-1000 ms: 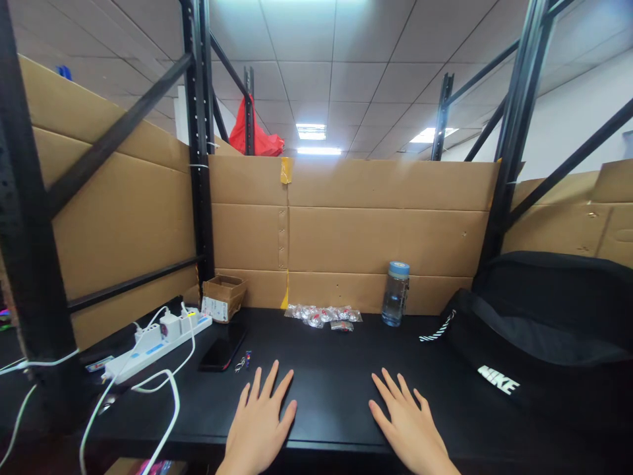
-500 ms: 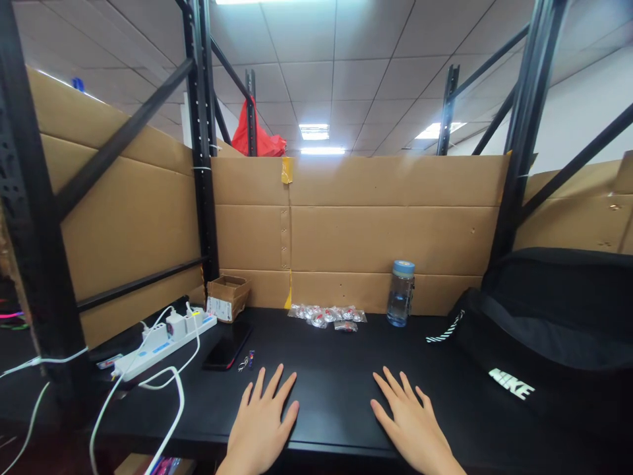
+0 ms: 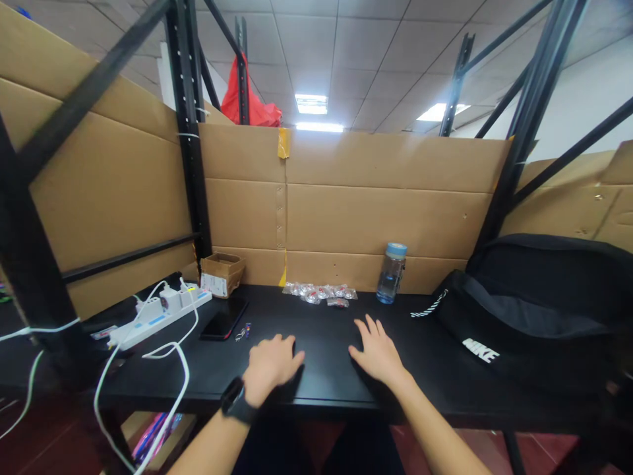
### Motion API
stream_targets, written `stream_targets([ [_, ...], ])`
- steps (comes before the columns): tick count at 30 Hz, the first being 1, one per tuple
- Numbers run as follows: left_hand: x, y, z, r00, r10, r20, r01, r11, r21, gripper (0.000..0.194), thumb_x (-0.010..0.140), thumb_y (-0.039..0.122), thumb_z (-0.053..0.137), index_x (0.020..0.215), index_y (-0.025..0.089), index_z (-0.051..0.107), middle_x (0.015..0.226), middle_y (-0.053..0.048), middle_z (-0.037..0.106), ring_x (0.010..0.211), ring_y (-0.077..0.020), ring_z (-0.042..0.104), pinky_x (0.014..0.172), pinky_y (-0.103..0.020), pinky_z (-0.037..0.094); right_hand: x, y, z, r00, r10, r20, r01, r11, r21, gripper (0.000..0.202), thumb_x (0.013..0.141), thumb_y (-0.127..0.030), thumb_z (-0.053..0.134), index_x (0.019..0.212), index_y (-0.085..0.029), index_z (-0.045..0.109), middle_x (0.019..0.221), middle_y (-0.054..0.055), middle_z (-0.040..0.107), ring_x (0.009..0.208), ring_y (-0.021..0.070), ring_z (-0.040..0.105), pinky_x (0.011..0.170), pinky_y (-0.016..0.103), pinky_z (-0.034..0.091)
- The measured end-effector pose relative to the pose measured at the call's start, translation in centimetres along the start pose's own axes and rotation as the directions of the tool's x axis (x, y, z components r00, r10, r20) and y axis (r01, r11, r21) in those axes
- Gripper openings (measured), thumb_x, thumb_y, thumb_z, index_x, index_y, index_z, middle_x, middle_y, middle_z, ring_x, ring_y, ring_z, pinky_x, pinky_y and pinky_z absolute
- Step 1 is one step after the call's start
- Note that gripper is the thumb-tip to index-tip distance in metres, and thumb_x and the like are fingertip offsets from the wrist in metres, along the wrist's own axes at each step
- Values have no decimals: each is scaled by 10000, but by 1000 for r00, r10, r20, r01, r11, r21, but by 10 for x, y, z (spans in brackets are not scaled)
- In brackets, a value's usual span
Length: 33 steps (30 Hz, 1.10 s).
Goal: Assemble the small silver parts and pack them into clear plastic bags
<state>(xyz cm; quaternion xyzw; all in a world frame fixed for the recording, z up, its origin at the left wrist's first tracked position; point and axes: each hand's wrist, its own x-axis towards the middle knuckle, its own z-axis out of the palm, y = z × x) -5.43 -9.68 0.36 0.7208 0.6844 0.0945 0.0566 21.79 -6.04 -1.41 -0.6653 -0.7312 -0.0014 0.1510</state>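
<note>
My left hand (image 3: 274, 363), with a black watch (image 3: 239, 401) on the wrist, is over the front of the black tabletop (image 3: 326, 356). Its thumb stands apart, its fingers look slightly bent, and nothing shows in it. To the right, my right hand (image 3: 380, 349) reaches forward with its fingers apart and holds nothing. Past both hands lies a row of small clear plastic packets (image 3: 321, 293) with shiny contents. A blue-lidded water bottle (image 3: 390, 274) stands upright beyond my right hand. Left of my left hand are a small metal-and-blue trinket (image 3: 244, 332) and a black phone (image 3: 223, 320).
A white power strip (image 3: 161, 316) trails white cables (image 3: 180, 359) over the table's left front edge. Behind the phone sits a small open cardboard box (image 3: 222, 274). A black backpack (image 3: 534, 297) fills the right side. Cardboard panels (image 3: 386, 214) and black rack posts (image 3: 188, 132) enclose the table.
The view has tipped downward, showing my forearms and the watch. Both hands have moved forward over the table; the left fingers are more bent than before.
</note>
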Motion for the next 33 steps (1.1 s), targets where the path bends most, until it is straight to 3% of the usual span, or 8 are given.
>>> stream_targets([
  [2,34,13,-26,997,65,-44,-68,995,-71,470,885,539,544,1164,220,744,1116,-209,737,1057,-446,681,894,-596,501,43,-12,-14,995,-57,-86,63,996,70,520,911,-375,547,1407,-217,562,1497,135,529,1349,320,510,1055,421,421],
  [5,95,23,-49,966,185,-182,-218,958,-186,280,825,404,680,1055,266,762,1125,-120,751,1112,-337,677,967,-433,497,104,-22,-24,997,14,-79,1,984,179,318,938,-373,525,1165,-234,699,1213,97,710,1125,249,656,924,321,471],
  [8,140,20,-40,951,143,-273,-216,941,-261,211,882,303,627,1044,261,756,1086,-86,762,1063,-252,694,929,-328,501,135,-19,-10,985,126,-114,-102,975,197,385,996,-375,421,1184,-175,692,1232,170,680,1154,286,641,910,358,466],
  [11,162,12,-11,931,29,-365,-170,916,-362,248,928,204,527,1031,196,752,1064,-117,762,1016,-237,703,872,-313,510,144,-9,16,979,167,-115,-140,967,212,417,989,-423,463,1268,-191,668,1292,182,648,1207,321,606,926,410,455],
  [14,173,7,19,916,-26,-400,-176,871,-459,241,923,162,521,963,165,759,972,-113,770,917,-216,716,814,-293,515,150,3,36,990,121,-75,-101,969,225,364,943,-466,561,1191,-254,724,1272,133,673,1222,337,591,940,456,435],
  [19,184,8,46,909,54,-413,-292,789,-540,229,860,121,577,967,190,767,899,-40,761,817,-165,686,814,-258,501,164,14,47,997,75,9,-74,959,273,256,913,-438,619,1031,-274,778,1118,81,741,1130,306,641,934,449,419],
  [25,175,16,53,889,149,-433,-394,730,-559,244,823,108,573,966,184,755,849,-28,731,749,-158,641,808,-277,498,157,16,46,996,84,35,-90,937,339,364,832,-355,726,1187,-274,729,1122,73,744,1082,274,665,902,394,441],
  [33,163,26,50,829,298,-474,-539,651,-534,350,808,172,657,1151,220,707,1156,-67,725,1052,-214,669,995,-341,499,147,11,31,998,31,-48,-6,899,438,30,739,-245,733,766,-238,743,876,51,760,967,292,697,847,398,469],
])
